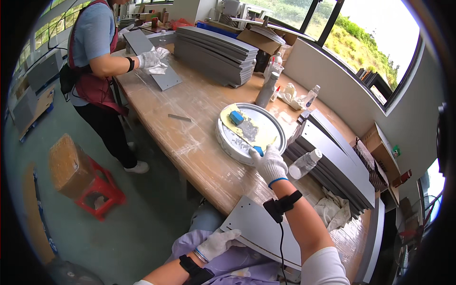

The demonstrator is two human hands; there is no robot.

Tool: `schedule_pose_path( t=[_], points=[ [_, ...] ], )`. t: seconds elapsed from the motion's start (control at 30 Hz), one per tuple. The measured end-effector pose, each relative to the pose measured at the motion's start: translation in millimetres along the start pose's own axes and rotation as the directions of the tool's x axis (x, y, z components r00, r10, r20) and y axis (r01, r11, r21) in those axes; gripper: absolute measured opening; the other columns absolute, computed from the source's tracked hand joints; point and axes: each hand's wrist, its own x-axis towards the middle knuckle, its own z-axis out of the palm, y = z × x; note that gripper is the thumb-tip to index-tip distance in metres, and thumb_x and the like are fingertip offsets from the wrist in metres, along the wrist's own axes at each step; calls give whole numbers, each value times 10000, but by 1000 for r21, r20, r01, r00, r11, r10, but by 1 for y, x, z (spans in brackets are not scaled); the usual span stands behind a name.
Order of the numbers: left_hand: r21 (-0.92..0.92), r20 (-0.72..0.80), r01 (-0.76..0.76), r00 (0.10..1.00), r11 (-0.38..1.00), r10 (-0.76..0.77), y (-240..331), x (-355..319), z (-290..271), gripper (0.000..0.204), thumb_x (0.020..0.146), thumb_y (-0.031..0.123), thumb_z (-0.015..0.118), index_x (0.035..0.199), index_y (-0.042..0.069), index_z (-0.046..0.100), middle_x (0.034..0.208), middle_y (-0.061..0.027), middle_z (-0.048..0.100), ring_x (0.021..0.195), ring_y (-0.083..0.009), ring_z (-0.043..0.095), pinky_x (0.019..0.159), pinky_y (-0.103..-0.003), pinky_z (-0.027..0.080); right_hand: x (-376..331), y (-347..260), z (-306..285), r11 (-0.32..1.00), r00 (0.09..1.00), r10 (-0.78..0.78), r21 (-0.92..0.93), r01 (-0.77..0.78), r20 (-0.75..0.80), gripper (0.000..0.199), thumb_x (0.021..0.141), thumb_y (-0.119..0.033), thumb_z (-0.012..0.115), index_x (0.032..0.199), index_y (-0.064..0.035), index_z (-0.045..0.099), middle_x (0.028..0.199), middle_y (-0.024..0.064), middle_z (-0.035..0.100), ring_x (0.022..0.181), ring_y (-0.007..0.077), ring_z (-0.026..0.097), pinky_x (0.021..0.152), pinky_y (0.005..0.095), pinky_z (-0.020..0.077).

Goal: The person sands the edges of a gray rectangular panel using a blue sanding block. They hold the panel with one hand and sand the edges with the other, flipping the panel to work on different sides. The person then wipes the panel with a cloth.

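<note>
My left hand (217,243), in a white glove, grips the near-left edge of a grey panel (261,228), thumb on top and fingers underneath. The panel lies tilted between my lap and the table's edge and has small holes along one end. My right hand (272,165), also gloved, is closed around a small blue tool (258,150) at the near rim of a round white lid (226,142). How much of that tool sits inside my fingers is hidden. Yellow and grey paste (249,130) is smeared over the lid, and a blue block (236,117) rests in it.
Stacked grey panels stand at the back (213,54) and right (332,161) of the wooden table (156,104). Beside the lid are a grey bottle (267,90), a clear bottle (306,164) and rags (332,209). Across the table, a gloved co-worker (95,47) handles another panel (166,80).
</note>
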Motion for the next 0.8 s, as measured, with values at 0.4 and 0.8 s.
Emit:
schedule_pose_path(
  t=[0.4, 0.8],
  points=[
    [204, 128, 93, 984, 975, -121, 4, 5, 0, 398, 969, 220, 607, 1291, 4, 520, 1170, -93, 631, 1058, -180, 624, 889, -332, 547, -32, 33, -42, 373, 818, -306, 852, -367, 486, 442, 881, -69, 644, 1296, -1, 507, 1073, 123, 612, 860, 196, 665, 732, 335, 588],
    [262, 102, 11, 994, 965, -39, -7, 2, 4, 368, 958, 246, 632, 1212, -5, 540, 1082, -66, 628, 910, -118, 625, 780, -280, 555, -108, -7, -33, 781, 639, -608, 501, 373, 472, 495, 802, -18, 683, 1283, -48, 571, 1049, 96, 641, 952, 201, 648, 838, 318, 520]
  ],
)
